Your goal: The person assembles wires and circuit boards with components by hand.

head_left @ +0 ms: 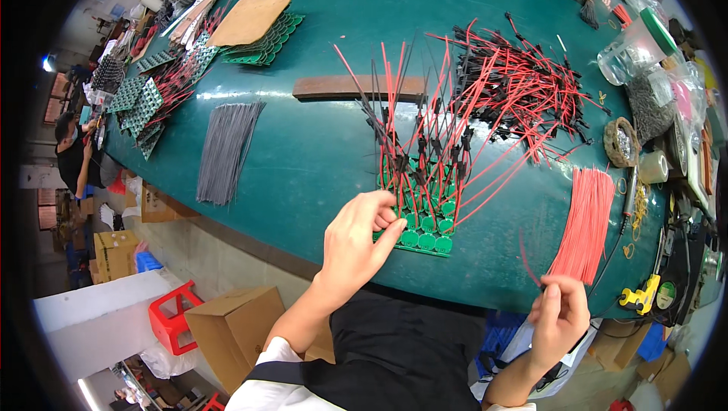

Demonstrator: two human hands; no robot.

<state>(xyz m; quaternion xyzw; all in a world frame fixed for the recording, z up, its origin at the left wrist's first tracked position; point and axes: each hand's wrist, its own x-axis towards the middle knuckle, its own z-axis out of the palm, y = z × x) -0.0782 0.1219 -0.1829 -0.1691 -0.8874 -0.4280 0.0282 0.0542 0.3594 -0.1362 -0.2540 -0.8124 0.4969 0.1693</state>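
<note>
My left hand is over the near left part of a green circuit board panel, its fingers curled with thumb and fingertips close together; whether anything is between them is hidden. Red and black wires with black connectors stand up from the panel's far part, and its nearest round boards are bare. At the table's front edge, my right hand pinches a thin red wire, which is blurred and points up and away. Just beyond that hand lies a bundle of straight red wires.
A brown bar lies behind the panel, beside a tangled pile of red and black wires. Grey wires lie at left. To the right are a soldering iron, a yellow-handled tool and a jar. Another person works far left.
</note>
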